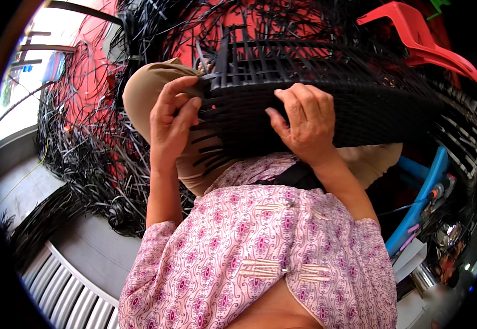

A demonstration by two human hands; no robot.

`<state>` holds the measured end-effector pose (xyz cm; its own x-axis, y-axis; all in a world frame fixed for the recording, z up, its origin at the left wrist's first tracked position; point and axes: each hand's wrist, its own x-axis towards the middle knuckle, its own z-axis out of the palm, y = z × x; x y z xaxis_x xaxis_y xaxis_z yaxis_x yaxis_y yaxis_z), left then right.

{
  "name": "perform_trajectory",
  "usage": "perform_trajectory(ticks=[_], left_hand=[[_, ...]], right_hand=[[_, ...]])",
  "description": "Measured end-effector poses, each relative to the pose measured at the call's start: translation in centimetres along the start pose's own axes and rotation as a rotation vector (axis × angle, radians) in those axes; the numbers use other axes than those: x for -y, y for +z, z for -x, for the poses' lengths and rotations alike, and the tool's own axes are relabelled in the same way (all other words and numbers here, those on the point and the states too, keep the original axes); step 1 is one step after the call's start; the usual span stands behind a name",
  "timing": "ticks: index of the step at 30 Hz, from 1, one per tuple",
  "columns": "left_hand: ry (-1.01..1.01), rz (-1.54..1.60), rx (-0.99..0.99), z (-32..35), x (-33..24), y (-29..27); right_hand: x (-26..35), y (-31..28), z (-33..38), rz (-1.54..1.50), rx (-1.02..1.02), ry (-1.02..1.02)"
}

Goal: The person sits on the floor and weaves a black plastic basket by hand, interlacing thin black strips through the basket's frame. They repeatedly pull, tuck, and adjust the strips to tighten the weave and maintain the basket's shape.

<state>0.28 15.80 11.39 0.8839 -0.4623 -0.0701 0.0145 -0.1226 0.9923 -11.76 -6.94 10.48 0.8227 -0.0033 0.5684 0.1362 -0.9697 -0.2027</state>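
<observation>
The black woven piece (353,109) lay across the person's lap, its dense near side toward the body and a more open lattice (282,60) along its far side. At its left end, loose strip ends (208,156) stuck out unevenly toward the trousers (159,90).

The left hand (174,118) was at that left end, forefinger and thumb apart beside the edge, the other fingers curled in; whether a thin strip sat in its grasp could not be told. The right hand (307,118) lay over the near side, fingers loosely bent and thumb spread away from them, with nothing visibly pinched.

The likeliest trouble was at the unfinished end: a tug on one free strip could have drawn its neighbours slack or crooked, since nothing visible pinned them. The piece, borne by the lap, might also have tilted if the right hand lifted or a knee shifted. Similar colour made picking the wrong strip easy.

Beyond, a tangle of black strips (101,164) spread over the red floor covering (87,101) and could have snagged the free ends. A red plastic chair (414,38) stood at the far right, blue plastic furniture (408,227) nearer, and a pale slatted piece (68,293) at lower left.
</observation>
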Motion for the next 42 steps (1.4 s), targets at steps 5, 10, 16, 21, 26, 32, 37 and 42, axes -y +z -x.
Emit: perform_trajectory(ticks=[5, 10, 16, 21, 26, 32, 37, 42], left_hand=[[0.014, -0.017, -0.008, 0.1, 0.3, 0.2], [0.003, -0.036, -0.005, -0.1, 0.3, 0.1], [0.011, -0.029, -0.003, -0.1, 0.5, 0.1], [0.006, -0.03, -0.008, -0.1, 0.5, 0.0], [-0.011, -0.042, -0.02, -0.1, 0.4, 0.1], [-0.017, -0.071, -0.011, 0.1, 0.3, 0.1], [-0.024, -0.089, -0.034, 0.0, 0.1, 0.1], [-0.032, -0.063, -0.032, 0.1, 0.3, 0.1]], right_hand=[[-1.9, -1.6, 2.6, 0.008, -0.085, 0.08], [-4.3, -2.2, 2.3, 0.104, -0.098, 0.09], [-5.1, -2.4, 1.7, 0.081, -0.089, 0.063], [-5.8, -1.5, 3.0, 0.044, -0.175, 0.04], [-6.3, -2.2, 3.1, 0.009, -0.176, 0.046], [-9.0, -3.4, 3.5, 0.125, -0.215, 0.101], [-9.8, -3.2, 3.5, 0.097, -0.234, 0.055], [-9.8, -2.9, 4.8, 0.08, -0.252, 0.101]])
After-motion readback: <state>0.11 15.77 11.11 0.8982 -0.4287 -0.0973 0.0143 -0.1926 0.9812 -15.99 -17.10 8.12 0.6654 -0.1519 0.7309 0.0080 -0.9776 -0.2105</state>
